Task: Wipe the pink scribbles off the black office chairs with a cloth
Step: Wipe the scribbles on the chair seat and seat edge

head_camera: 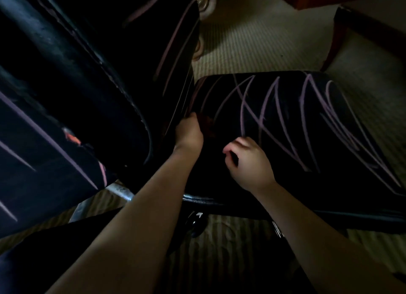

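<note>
Both my hands are down on the black seat (285, 122) of the chair in front of me, at its near left corner. My left hand (189, 132) reaches into the dark gap where this seat meets the second black chair (87, 63), which tilts across the left of my view. Its fingers are hidden there, so I cannot tell how far they are closed or what they hold. Just beside its knuckles lies a dark reddish patch (207, 124) that may be the cloth, though the light is too dim to be sure. My right hand (248, 162) rests on the seat a little nearer to me, curled into a loose fist. I cannot tell whether anything is pinched inside it. The pink scribbles (307, 120) zigzag over the seat to the right of my hands, and long pink strokes cross the second chair too. Striped carpet (252, 43) shows beyond the seat.
</note>
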The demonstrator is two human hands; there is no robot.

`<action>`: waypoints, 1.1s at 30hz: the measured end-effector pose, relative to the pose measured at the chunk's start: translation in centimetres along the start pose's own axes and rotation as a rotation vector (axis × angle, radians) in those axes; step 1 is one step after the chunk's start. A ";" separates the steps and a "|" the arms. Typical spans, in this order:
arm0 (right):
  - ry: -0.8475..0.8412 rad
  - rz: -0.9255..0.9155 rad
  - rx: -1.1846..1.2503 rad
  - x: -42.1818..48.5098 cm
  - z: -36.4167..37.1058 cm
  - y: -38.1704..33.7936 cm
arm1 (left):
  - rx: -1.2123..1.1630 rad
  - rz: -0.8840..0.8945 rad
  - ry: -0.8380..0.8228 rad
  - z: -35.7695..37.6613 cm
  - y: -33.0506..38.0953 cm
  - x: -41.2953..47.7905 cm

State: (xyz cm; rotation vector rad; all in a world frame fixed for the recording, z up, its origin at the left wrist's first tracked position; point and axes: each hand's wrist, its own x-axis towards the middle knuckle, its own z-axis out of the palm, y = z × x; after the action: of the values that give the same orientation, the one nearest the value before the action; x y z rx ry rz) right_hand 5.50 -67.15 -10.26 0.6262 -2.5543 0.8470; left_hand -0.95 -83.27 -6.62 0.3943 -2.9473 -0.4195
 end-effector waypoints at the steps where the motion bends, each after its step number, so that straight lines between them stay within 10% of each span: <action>1: -0.008 0.004 -0.005 0.1 0.0 -0.1 | -0.014 -0.002 -0.015 0.0 0.0 0.6; 11: 0.081 0.011 -0.004 0.0 0.4 -0.1 | 0.079 0.008 -0.013 0.4 -1.9 -9.3; 33: 0.108 0.080 0.015 1.0 1.9 -1.2 | 0.241 0.078 0.073 0.4 -1.1 -2.2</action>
State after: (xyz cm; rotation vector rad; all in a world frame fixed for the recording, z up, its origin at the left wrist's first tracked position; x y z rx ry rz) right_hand 4.87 -69.54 -10.64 0.4721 -2.4922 0.9019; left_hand 1.32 -83.60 -7.52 0.3121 -2.9366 -0.0384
